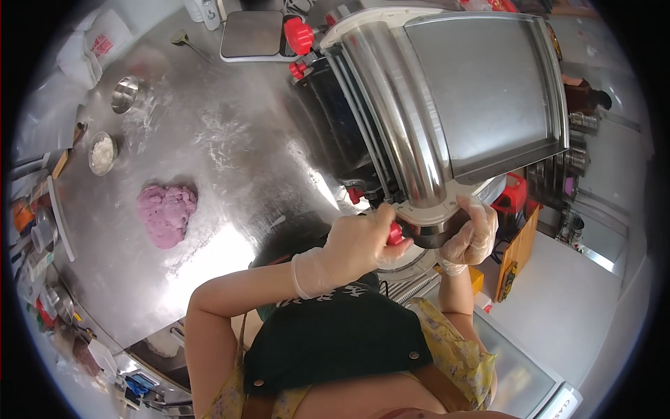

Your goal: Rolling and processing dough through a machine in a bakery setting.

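A: What is found nearest the camera?

B: A dark green apron [335,349] is worn across the chest, over a yellow floral garment [457,346]. Pale characters are printed near its far edge; they are seen upside down and partly folded.

A: How are the hands placed?

B: Both are covered by thin, see-through gloves. The left hand [352,243] is closed, its thumb and curled fingers clamped on a red knob [396,233]. The right hand [474,227] is held at the same end of the machine, its fingers bent; whether anything is gripped by them cannot be told.

A: Where is that knob set?

B: At the near end of a roller machine [394,112], by which the upper right of the worktop [230,91] is occupied. The machine is fitted with long metal rollers and a broad metal tray [488,91].

A: Is other writing seen?

B: Red print is carried by a white bag [102,35] at the upper left. Dark capitals are borne by a pale casing [560,403] at the lower right, cut by the rim of the view.

A: And on the worktop?

B: Pinkish-purple dough [167,213] is laid well to the left of the machine, near a bowl of white powder [103,153]. A flat-topped scale [252,33] is placed at the far side.
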A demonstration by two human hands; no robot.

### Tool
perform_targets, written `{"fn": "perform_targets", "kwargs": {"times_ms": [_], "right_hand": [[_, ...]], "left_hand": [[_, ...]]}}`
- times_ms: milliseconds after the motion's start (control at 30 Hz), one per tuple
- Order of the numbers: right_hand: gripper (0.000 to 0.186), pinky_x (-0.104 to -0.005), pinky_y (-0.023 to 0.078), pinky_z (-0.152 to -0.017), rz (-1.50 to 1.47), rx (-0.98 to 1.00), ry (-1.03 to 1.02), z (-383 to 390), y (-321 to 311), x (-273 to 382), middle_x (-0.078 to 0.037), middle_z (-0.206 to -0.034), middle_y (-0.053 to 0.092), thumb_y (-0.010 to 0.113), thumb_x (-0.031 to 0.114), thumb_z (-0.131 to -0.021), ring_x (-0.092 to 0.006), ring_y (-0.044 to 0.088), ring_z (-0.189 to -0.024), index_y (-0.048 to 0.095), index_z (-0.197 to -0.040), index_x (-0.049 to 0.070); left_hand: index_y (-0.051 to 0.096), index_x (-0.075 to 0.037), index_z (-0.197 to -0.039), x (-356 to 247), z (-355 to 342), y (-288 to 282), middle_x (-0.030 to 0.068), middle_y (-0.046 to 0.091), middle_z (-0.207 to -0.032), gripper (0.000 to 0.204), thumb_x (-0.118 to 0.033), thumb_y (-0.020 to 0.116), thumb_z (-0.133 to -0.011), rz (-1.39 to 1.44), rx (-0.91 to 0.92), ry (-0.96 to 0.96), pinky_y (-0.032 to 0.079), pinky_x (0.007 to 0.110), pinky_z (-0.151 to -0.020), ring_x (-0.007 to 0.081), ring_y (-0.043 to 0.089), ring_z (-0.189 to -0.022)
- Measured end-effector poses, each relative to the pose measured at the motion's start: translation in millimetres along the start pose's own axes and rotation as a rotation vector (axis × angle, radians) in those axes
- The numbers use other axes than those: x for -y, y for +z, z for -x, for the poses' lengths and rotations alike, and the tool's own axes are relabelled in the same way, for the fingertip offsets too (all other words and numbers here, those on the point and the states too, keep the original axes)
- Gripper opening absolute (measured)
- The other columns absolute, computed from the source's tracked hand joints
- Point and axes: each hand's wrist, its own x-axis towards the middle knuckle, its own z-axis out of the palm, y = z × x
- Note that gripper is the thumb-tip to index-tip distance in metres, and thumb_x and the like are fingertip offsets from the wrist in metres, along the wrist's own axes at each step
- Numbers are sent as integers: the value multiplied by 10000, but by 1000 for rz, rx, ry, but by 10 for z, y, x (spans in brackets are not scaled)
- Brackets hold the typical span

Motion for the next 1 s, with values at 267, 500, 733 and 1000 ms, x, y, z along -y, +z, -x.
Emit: {"fn": "perform_targets", "kwargs": {"times_ms": [267,500,733,1000], "right_hand": [[238,-350,486,-655,-22,-27,24,29,11,-5,-139,-844,702,451,57,-946,-261,636,-690,577,-1138,-7],[290,-358,494,-667,-20,-1,29,86,-45,40,-139,-864,703,463,22,-892,-269,639,-709,569,-1161,1],[306,-366,500,-675,-18,-5,30,31,-34,37,-139,-867,704,481,-5,-852,-276,646,-722,568,-1145,12],[210,-380,495,-710,0,-17,44,-30,-50,22,-156,-872,703,462,91,-959,-275,638,-747,611,-1060,-18]], "left_hand": [[591,-5,-1026,202,4,-140,133,637,-662,312,-292,480,-973,787,364,-629,493,294,-501,208,634,-507],[489,-24,-1262,92,135,-89,148,574,-1107,622,-97,794,-725,-208,-165,492,558,299,-608,248,673,-784],[573,5,-1048,56,133,-90,109,668,-909,267,-106,721,-855,688,6,-263,548,296,-578,164,661,-692],[539,9,-1212,-58,93,-172,189,632,-985,560,-332,758,-826,203,-137,80,548,372,-671,286,681,-793]]}}
